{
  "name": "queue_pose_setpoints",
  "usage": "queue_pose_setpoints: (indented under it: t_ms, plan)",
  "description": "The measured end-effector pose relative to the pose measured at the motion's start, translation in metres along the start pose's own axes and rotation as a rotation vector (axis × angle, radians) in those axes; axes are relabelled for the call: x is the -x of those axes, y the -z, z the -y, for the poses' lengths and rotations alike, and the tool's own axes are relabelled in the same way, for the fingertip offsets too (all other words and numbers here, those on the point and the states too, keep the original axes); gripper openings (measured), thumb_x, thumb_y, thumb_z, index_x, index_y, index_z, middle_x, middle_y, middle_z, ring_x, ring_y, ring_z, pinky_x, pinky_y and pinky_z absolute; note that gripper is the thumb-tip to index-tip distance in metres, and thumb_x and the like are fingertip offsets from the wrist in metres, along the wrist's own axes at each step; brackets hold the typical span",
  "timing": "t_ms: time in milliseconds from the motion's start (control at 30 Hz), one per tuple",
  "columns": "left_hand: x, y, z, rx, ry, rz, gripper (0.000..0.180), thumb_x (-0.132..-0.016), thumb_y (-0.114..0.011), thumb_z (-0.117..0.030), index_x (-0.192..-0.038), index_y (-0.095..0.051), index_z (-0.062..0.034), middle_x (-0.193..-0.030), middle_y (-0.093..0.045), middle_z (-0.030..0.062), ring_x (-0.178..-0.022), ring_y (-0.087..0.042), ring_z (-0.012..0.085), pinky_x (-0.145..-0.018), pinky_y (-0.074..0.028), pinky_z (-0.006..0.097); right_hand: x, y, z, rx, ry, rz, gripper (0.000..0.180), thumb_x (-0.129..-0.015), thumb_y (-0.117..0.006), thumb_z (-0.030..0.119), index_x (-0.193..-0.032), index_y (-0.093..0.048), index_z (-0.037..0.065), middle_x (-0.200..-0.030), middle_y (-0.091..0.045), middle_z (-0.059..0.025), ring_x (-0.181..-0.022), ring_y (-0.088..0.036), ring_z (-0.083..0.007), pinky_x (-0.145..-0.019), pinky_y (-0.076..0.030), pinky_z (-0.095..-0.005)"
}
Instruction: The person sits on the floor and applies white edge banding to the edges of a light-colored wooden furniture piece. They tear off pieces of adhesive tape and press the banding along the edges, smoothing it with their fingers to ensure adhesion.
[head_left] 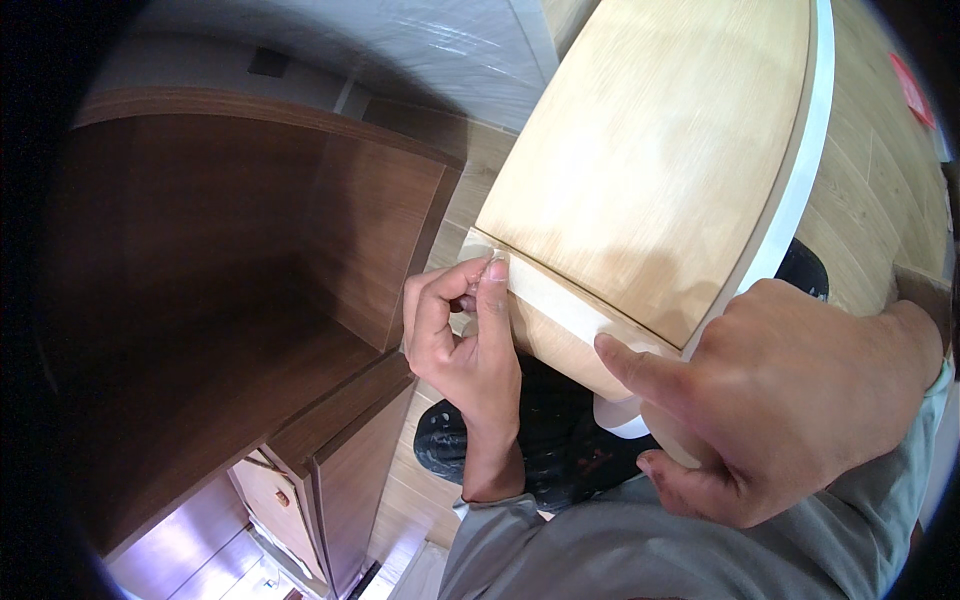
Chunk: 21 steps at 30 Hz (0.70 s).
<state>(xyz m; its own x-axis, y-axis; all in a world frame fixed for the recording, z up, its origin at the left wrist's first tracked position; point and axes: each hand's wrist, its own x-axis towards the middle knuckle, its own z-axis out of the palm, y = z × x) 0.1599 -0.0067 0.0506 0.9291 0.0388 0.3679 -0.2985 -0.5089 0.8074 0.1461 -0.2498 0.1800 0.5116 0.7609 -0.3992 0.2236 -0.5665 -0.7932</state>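
Observation:
A pale wooden panel (650, 150) with a curved right side lies in front of me. Along its near edge runs a whitish tape strip (560, 305). My left hand (465, 335) is closed at the strip's left end, pinching it between thumb and index finger. My right hand (790, 395) is over the near right corner, index finger stretched toward the strip and thumb apart; its other fingers are mostly hidden. Below that index finger, a curled white band (625, 425) shows partly behind the hand. I cannot tell whether it is a tape roll or a loose end.
A dark brown wooden cabinet (230, 230) with an open compartment stands at the left. A white band (815, 130) follows the panel's curved edge. Beyond lies clear plastic sheeting (450, 50). A red item (912, 92) is on the wood-look floor (850, 200) at the far right.

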Motion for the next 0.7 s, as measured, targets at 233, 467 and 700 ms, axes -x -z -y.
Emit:
queue_pose_setpoints:
  t_ms: [233,467,700]
  plan:
    - [0.0004,-0.0013,-0.0004,0.039,0.024,-0.001,0.009,-0.091,-0.084,0.001,-0.099,-0.079,0.0003,-0.091,-0.069,0.0062,-0.074,-0.06,0.0089,-0.068,-0.049,0.024,-0.0004,-0.0007,-0.0022,0.057,0.012,0.018,0.069,-0.091,-0.066,0.032,-0.125,-0.057,-0.027,-0.049,-0.059,-0.011,-0.045,-0.068,-0.0303,-0.043,-0.056,-0.0389]
    - [-0.0003,-0.0012,-0.0014,0.045,0.033,0.001,0.009,-0.091,-0.084,0.001,-0.098,-0.079,0.0001,-0.091,-0.068,0.0058,-0.074,-0.06,0.0084,-0.067,-0.049,0.024,-0.002,-0.0004,-0.0021,0.066,0.031,-0.007,0.069,-0.091,-0.064,0.032,-0.124,-0.057,-0.028,-0.048,-0.059,-0.0103,-0.044,-0.068,-0.0294,-0.042,-0.056,-0.0387]
    - [-0.0009,-0.0011,-0.0006,0.036,0.024,0.002,0.009,-0.09,-0.084,0.001,-0.098,-0.079,-0.0005,-0.09,-0.068,0.0053,-0.073,-0.059,0.0078,-0.067,-0.049,0.023,-0.0042,-0.0012,-0.0006,0.083,0.014,0.043,0.068,-0.091,-0.064,0.031,-0.123,-0.057,-0.028,-0.049,-0.058,-0.0099,-0.044,-0.067,-0.029,-0.042,-0.056,-0.0391]
